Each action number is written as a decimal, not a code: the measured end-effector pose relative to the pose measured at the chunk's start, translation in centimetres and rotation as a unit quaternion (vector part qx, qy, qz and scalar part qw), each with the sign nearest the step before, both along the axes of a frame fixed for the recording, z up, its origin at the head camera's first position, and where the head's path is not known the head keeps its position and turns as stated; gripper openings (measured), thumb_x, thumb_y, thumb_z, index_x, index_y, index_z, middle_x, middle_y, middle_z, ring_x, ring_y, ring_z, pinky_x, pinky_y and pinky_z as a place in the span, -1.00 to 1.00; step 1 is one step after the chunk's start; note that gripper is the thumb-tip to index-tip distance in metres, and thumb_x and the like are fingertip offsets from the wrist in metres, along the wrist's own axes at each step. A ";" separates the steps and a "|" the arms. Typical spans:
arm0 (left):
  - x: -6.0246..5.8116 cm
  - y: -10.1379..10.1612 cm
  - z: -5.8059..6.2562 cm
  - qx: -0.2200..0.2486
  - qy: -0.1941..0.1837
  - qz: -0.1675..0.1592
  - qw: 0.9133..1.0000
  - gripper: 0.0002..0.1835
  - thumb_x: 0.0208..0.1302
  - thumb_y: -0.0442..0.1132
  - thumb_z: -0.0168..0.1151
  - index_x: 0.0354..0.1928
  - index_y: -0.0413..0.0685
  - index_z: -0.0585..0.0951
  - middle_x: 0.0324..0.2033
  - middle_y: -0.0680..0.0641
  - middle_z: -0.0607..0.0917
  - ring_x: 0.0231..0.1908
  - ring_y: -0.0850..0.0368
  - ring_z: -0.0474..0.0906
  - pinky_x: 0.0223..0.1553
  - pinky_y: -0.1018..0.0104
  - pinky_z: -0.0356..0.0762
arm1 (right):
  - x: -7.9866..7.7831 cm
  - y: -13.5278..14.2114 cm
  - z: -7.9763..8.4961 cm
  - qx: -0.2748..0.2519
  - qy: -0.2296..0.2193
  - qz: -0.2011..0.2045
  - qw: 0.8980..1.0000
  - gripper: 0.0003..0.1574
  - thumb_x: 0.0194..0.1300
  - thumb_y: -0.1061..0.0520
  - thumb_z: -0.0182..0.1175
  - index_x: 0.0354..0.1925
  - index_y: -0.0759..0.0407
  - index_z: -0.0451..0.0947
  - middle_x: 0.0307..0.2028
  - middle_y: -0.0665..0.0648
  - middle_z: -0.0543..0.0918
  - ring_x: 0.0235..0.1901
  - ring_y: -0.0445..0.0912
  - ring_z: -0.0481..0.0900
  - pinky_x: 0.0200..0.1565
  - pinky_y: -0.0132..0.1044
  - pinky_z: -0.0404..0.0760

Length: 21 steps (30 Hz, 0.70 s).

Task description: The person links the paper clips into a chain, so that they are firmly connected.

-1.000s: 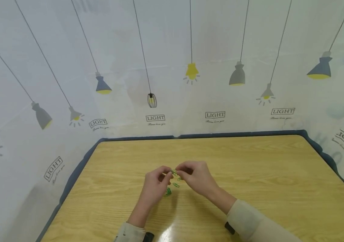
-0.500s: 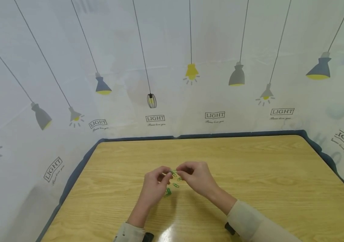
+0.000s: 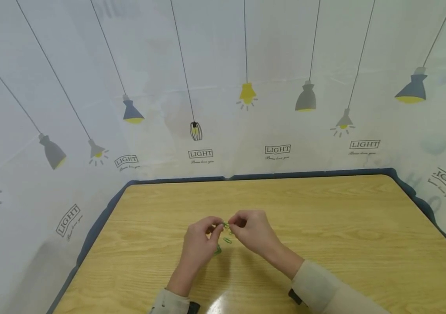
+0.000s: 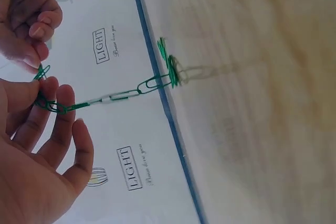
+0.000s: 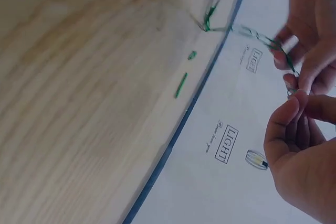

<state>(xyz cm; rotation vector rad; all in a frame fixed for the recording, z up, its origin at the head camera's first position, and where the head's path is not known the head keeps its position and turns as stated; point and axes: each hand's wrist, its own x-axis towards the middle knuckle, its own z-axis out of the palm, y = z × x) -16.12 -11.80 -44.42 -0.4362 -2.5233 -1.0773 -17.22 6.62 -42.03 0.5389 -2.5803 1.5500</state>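
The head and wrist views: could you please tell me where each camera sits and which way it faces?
Head: worn on the head, facing forward and down to the table and wall; left hand, right hand and sleeves show.
Left wrist: on the left wrist, facing both hands and the chain.
Right wrist: on the right wrist, facing both hands, with two loose clips on the table.
Both wrist views share the hands, chain, table and wall.

Paper clips (image 5: 181, 85) on the table (image 3: 325, 226), wall (image 3: 219, 56) behind it.
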 end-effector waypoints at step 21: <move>-0.6 -1.2 1.0 0.080 -0.203 -0.113 0.969 -0.65 0.59 -0.03 0.25 0.25 0.01 0.62 0.00 -0.14 0.78 -0.16 0.00 0.77 -0.27 0.33 0.71 | -0.7 0.9 0.5 -0.049 -0.069 0.002 0.996 -0.93 0.44 0.24 0.37 -0.16 0.13 0.79 -0.33 0.09 0.81 -0.35 -0.08 0.73 -0.31 -0.35 0.69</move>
